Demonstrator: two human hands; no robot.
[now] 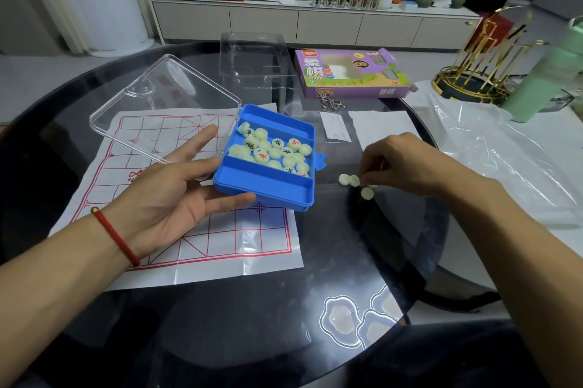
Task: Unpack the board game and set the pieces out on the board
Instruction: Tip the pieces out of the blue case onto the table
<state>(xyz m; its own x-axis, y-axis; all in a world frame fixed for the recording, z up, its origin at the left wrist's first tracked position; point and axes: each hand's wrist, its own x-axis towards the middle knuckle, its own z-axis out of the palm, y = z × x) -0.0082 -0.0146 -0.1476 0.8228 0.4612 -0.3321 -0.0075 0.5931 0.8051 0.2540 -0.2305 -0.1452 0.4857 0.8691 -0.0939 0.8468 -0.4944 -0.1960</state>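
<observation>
Pinching: right hand (407, 163) fingertips curl on a loose piece, frame centre-right; grip partly hidden
Loose pieces (349, 180): on glass, left of those fingers
Blue tray (268, 185): left hand (176, 195) cradles it, fingers straight
Board (202, 230): lower left, nearer left hand

A gold wire rack (479, 72) stands beside a mint-green bottle (549, 72) at the far right.

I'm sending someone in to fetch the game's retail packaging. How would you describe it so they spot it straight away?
On the dark round glass table, look at the far side, beyond the paper board with its red grid. The purple cardboard box lies flat there, just right of a clear plastic tray. It alone is purple, with green characters and a cut-out window.
</observation>
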